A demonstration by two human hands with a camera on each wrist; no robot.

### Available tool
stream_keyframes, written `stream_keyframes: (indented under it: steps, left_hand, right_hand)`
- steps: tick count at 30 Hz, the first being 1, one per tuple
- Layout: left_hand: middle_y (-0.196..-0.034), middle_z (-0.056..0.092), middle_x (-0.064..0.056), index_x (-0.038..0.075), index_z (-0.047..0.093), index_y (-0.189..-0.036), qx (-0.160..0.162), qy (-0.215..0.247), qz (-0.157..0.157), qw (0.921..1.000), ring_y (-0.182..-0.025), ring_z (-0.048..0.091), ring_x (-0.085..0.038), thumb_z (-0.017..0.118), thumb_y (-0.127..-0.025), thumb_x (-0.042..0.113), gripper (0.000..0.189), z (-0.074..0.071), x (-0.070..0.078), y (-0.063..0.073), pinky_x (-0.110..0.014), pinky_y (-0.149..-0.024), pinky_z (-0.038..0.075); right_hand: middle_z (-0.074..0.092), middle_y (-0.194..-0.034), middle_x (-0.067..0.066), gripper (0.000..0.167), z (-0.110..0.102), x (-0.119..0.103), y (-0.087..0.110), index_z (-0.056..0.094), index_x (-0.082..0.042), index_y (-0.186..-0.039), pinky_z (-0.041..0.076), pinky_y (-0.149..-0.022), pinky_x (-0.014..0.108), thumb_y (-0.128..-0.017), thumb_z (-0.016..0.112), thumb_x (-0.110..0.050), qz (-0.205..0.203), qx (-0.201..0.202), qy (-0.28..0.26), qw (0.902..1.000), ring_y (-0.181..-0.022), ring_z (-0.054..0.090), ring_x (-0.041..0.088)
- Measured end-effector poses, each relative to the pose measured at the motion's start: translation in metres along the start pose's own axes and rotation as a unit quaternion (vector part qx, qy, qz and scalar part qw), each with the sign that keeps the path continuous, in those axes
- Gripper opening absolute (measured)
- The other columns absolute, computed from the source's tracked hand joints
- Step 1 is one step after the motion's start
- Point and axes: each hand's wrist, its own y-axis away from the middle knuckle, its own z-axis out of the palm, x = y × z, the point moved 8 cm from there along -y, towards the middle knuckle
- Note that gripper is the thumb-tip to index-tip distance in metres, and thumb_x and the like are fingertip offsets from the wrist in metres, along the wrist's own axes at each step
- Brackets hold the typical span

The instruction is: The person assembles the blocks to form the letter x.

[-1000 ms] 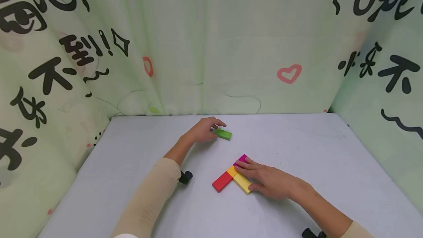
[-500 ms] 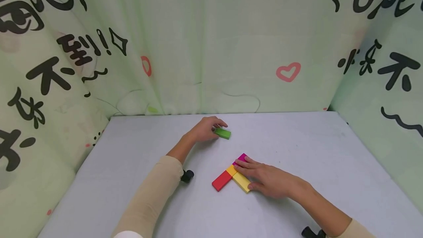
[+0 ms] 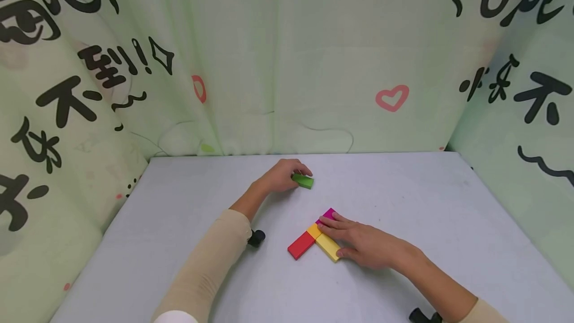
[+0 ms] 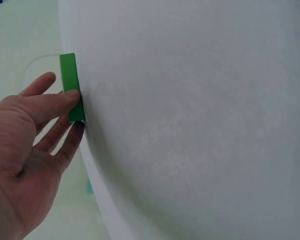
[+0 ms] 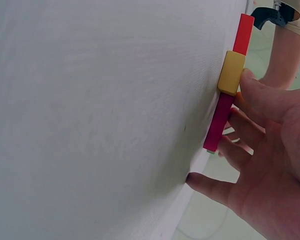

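Note:
In the head view my left hand point(image 3: 280, 175) is at the far part of the table, holding a green block point(image 3: 303, 181). The left wrist view shows the thumb against one side of this green block point(image 4: 70, 80), with fingers partly hidden behind it. Nearer the middle, a red block point(image 3: 301, 246), a small orange block point(image 3: 314, 232) and a magenta block point(image 3: 329, 213) form a slanting row. From the orange block a yellow block point(image 3: 328, 248) branches toward the near right. My right hand point(image 3: 369, 247) rests spread beside them, thumb at the yellow block and fingertips at the magenta one.
The white table point(image 3: 403, 203) reaches back to a pale green curtain point(image 3: 332, 64) with dark lettering, which also hangs at both sides. Black wrist devices show by the left forearm point(image 3: 202, 268) and the right forearm point(image 3: 444, 288).
My left hand has shifted slightly right and its fingers have closed in on the green block. The right hand and the joined blocks stay in place.

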Motion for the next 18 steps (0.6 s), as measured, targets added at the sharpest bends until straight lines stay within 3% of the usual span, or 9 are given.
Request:
stream_keyframes:
  steps: [18]
  left_hand:
    - [-0.123,0.072,-0.004,0.014,0.077,-0.125,-0.019,-0.027,-0.002,0.9995,-0.117,0.064,-0.020,0.068,-0.094,-0.003,0.037,0.0000,0.0033,0.0042,-0.036,-0.104,0.054]
  right_hand:
    - [0.036,-0.169,0.003,0.067,0.0003,-0.0007,0.0002,0.040,-0.018,-0.162,0.037,-0.118,0.059,-0.101,0.068,-0.024,-0.005,0.004,0.003,1.0000,-0.159,0.024,0.039]
